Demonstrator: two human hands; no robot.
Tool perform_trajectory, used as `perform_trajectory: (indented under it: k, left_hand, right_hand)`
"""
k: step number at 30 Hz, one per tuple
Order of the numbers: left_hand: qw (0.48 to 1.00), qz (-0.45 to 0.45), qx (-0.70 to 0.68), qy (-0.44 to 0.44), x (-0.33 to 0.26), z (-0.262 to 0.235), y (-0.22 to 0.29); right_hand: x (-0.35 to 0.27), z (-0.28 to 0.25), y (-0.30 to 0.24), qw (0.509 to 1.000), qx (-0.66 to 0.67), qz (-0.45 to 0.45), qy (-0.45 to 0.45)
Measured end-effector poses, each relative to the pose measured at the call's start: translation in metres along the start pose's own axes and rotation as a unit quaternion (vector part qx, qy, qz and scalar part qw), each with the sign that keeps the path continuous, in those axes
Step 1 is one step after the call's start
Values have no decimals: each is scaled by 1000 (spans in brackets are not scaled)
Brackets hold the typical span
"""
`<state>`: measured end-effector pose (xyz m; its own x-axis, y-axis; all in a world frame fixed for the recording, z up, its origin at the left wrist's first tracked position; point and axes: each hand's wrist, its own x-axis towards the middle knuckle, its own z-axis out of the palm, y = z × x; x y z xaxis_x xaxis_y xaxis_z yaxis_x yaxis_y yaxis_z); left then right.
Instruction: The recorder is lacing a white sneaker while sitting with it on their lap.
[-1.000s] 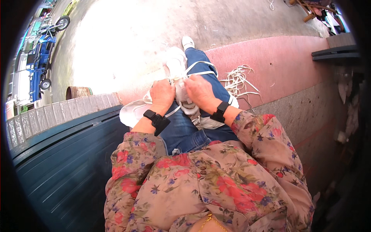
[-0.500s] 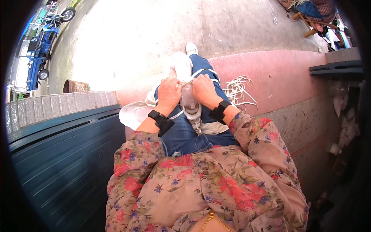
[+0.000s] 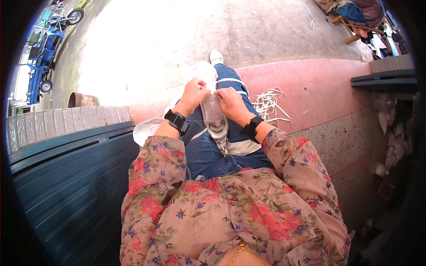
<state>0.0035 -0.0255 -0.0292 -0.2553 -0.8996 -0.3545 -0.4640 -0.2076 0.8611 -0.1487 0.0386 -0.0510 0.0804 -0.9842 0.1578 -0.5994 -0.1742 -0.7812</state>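
Note:
A white and grey sneaker (image 3: 214, 111) rests between my thighs, its far end washed out by bright light. My left hand (image 3: 194, 95) is at the sneaker's left side, thumb and fingertips pinched together over its upper. Close by on the right, my right hand (image 3: 231, 105) has its fingers bent onto the same part, pinching a white shoelace (image 3: 230, 80). That lace loops over my right thigh. Whether the left fingertips also hold lace is too small to tell. Beside my left thigh sits a rounded white thing (image 3: 145, 129), perhaps another shoe.
A pile of loose white laces (image 3: 270, 104) lies on the pink ledge (image 3: 319, 84) to the right. Blue panelled doors (image 3: 75, 177) stand at left, with a rusty bucket (image 3: 83, 99) beyond. A wooden chair (image 3: 350, 31) with cloth stands far right.
My left hand has lifted and turned, its fingertips now pinched near the right hand. My right hand has shifted slightly left, and the lace by it has moved away from the shoe's middle.

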Motion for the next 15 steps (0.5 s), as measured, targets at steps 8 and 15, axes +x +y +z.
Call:
perform_trajectory:
  k: [8,15]
  left_hand:
    - [990,-74,-100,-65,8,-11,38]
    - [986,-100,-122,-58,10,-3,43]
  right_hand:
    - [19,-12,-5,931,-265,-200,-149]
    - [27,-26,-6,897,-283,-318,-117]
